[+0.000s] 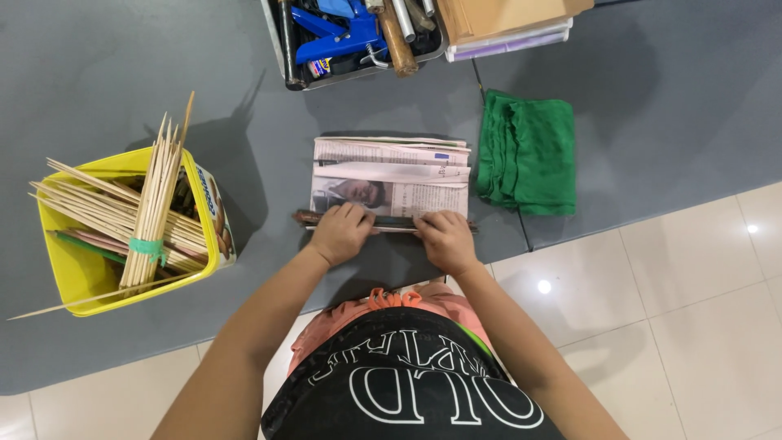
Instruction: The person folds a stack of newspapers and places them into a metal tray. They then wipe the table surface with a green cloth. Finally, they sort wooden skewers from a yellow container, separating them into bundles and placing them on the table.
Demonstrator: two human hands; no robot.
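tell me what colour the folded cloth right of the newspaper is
Green; the folded cloth shows plainly in the head view.

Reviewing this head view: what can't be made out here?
- Rolled newspaper edge: middle covered by the left hand and right hand; what's inside is hidden.
- Tool tray: cut off by the top edge.
- Yellow box: contents under the bamboo skewers unclear.

Single view: head-worn camera, set high, facing almost straight down. Near edge takes in the wearer's torso and tiled floor; the grey table (pixel 98 98) fills the middle and far field, close range. No second view overlaps.
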